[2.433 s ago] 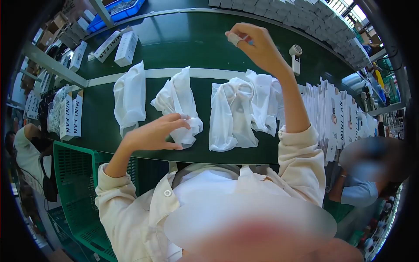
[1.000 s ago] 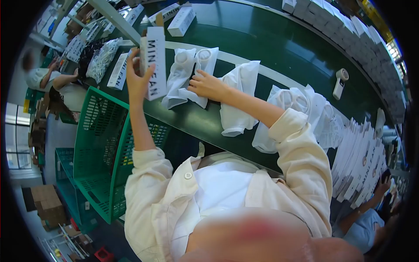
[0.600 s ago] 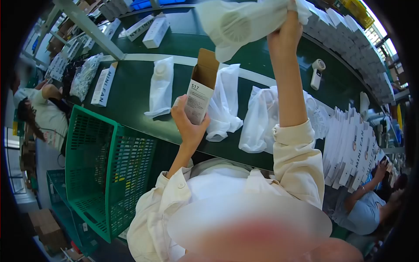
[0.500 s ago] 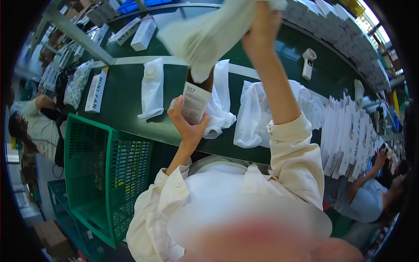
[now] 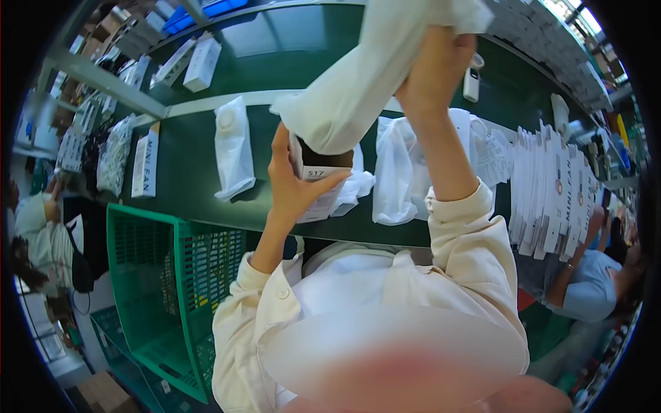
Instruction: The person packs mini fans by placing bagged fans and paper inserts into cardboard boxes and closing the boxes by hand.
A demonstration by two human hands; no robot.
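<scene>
My left hand (image 5: 289, 172) is wrapped round a small open box (image 5: 329, 171) marked S17, held upright over the green table (image 5: 187, 175). In my right hand (image 5: 437, 79) is a white plastic bag (image 5: 375, 76) with a rounded item inside, its shape blurred through the film. The bag slants down, and its lower end is at the box's open mouth. Left of the box lies a bagged fan (image 5: 234, 148). Behind the box a white bag (image 5: 354, 191) is partly hidden. More white bags (image 5: 396, 175) lie to the right.
Flat printed cartons (image 5: 554, 189) stand stacked at right, beside bundled white cables (image 5: 492, 162). A bare handheld fan (image 5: 472, 79) lies farther back. At left are a MINI FAN box (image 5: 144, 164) and a green crate (image 5: 141, 212). Other people (image 5: 585, 282) are at both sides.
The bag's lower end has come down to the box's mouth. My left hand has turned the box so its opening shows more. My right hand has shifted slightly right and down.
</scene>
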